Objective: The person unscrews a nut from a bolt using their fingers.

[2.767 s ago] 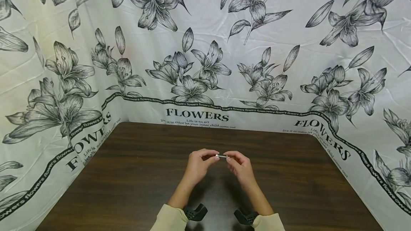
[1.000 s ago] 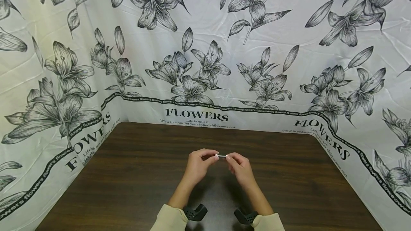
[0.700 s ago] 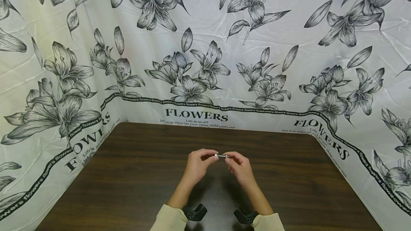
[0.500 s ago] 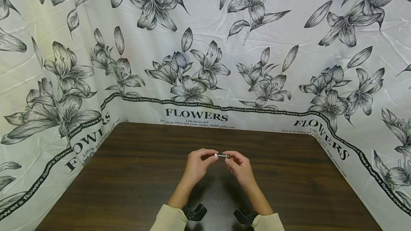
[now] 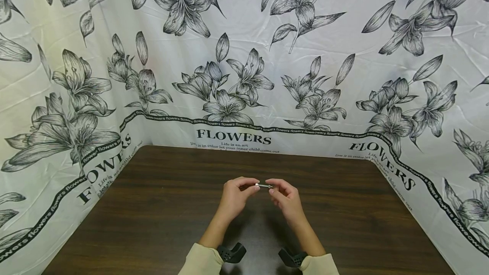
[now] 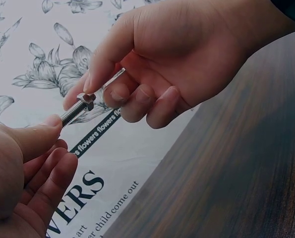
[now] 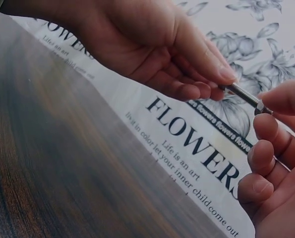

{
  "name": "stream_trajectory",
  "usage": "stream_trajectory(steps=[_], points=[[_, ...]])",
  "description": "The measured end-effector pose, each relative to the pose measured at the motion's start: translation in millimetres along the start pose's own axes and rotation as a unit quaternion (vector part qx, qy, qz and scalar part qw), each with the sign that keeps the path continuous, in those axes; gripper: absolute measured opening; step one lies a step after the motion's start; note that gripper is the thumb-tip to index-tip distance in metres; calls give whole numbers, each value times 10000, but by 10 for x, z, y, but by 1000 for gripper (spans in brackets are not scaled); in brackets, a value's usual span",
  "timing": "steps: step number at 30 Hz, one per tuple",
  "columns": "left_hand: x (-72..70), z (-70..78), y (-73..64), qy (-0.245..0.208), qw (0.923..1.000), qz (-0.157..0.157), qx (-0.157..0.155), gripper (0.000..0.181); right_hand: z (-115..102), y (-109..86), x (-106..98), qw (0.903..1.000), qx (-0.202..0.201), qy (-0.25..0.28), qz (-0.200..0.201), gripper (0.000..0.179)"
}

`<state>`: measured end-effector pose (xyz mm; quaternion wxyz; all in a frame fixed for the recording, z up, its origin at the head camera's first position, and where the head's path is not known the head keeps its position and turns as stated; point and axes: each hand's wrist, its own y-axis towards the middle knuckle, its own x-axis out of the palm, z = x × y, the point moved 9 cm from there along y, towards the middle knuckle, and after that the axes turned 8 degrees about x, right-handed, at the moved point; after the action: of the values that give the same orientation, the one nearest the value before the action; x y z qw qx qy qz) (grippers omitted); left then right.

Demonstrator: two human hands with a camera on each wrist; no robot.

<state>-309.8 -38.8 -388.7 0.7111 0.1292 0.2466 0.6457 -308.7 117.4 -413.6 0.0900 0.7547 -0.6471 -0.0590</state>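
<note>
Bolt (image 6: 73, 114) is sitting btwn our two hands, up off the table (image 5: 153, 211) & out in front of us. It's lying nearly level in the head view, slanting in both wrist views. Its silver thread is showing in the gap btwn our fingertips.

Our L hand (image 5: 234, 198) is pinching one end; the thumb (image 6: 38, 140) is pressing along the shaft & hiding that tip. Its other fingers are bending loosely below, not reaching the bolt.

Our R hand (image 5: 287, 200) is pinching at the far end, thumb & forefinger closing on a hex pc (image 6: 88, 101) there. We're not making out whether that's a nut or the head. The other R fingers are curling in toward the palm, w/ the middle one coming just beside the hex pc. Our hands are staying apart, w/ only the bolt bridging them.

We're wearing a black cam on each wrist, L cam (image 5: 231, 253) & R cam (image 5: 292, 259); pale cuffs are showing behind, L sleeve (image 5: 201, 261) & R sleeve (image 5: 320, 265).

Dark wood grain is running across the table, & our arms are throwing shadows on it. White cloth (image 5: 259, 12) is hanging round the back & sides, showing B&W lilies, a black band & "FLOWERS" lettering (image 5: 234, 136) near the table edge.
</note>
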Motion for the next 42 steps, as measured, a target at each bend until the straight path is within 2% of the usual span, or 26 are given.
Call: stream_trajectory(steps=[4,9,15,20,28,37,42], points=[[4,-3,-3,-4,10000,-6,18,12,-2,1,-18,9999,79,-63,72,19],[7,0,-3,17,10000,7,29,12,49,15,-37,9988,382,-206,230,19],[25,16,1,7,10000,-3,58,13,99,20,-29,9958,737,-436,311,34],[29,15,-2,35,10000,-29,61,13,113,18,-18,9957,825,-335,268,32],[-4,-3,-1,97,9999,-7,31,12,154,25,-20,9948,984,16,256,14],[-13,-14,0,117,9999,-7,40,12,152,24,-8,9958,900,60,123,19],[-15,-13,4,116,9999,14,61,12,286,76,-50,9963,824,197,134,17]])
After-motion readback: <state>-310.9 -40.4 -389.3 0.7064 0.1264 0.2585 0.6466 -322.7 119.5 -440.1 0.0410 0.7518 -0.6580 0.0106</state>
